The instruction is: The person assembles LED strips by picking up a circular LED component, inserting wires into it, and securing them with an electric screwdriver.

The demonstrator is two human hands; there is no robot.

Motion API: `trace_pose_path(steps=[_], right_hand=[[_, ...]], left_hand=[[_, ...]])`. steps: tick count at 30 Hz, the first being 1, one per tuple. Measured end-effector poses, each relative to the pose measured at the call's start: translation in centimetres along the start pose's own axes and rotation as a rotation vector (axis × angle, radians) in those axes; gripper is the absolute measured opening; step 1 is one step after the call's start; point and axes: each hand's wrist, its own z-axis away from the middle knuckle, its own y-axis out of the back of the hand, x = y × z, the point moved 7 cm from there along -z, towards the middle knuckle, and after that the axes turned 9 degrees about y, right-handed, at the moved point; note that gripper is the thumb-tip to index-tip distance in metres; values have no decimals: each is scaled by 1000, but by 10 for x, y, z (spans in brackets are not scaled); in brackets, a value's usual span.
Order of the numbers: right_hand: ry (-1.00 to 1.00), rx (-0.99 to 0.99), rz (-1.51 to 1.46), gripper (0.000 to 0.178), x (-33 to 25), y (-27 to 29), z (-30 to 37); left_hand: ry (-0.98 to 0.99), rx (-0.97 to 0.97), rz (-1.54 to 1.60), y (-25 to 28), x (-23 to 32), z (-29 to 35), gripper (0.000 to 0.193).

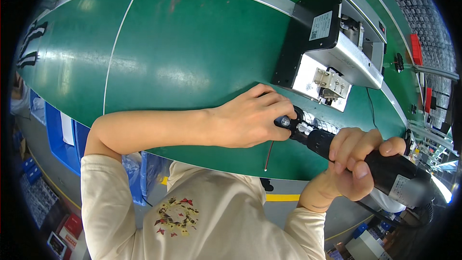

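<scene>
My right hand (pixel 353 161) wraps around a black, cylindrical corded power tool (pixel 397 175), which looks like an electric screwdriver. The tool lies slanted, its narrower front end pointing left toward my left hand (pixel 262 118). Under the curled fingers of that hand is a small black part (pixel 285 122) with a round shiny spot on it; most of the part is hidden. Whether the tool's tip touches it, I cannot tell. A thin dark red wire (pixel 268 156) sticks out below my left hand. Shiny silver pieces (pixel 325 124) lie just behind the tool's front end.
A black and silver metal machine (pixel 332 53) stands on the green table (pixel 192 43), beyond my hands to the right. Striped black-and-white pieces (pixel 31 43) lie at the far left. Blue bins (pixel 62 135) sit beside the table's left edge. Red holders (pixel 416 49) line the right side.
</scene>
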Motion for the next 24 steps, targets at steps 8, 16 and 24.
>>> trace_pose_path(steps=[8, 16, 24], right_hand=[[52, -259, 46, 39, -4, -13, 9], [104, -281, 132, 32, 1, -25, 13], [249, -97, -162, 44, -42, 15, -7]], left_hand=[[-2, -1, 21, -1, 1, 0, 18], [14, -101, 79, 1, 2, -2, 27], [37, -66, 93, 15, 4, -9, 35]])
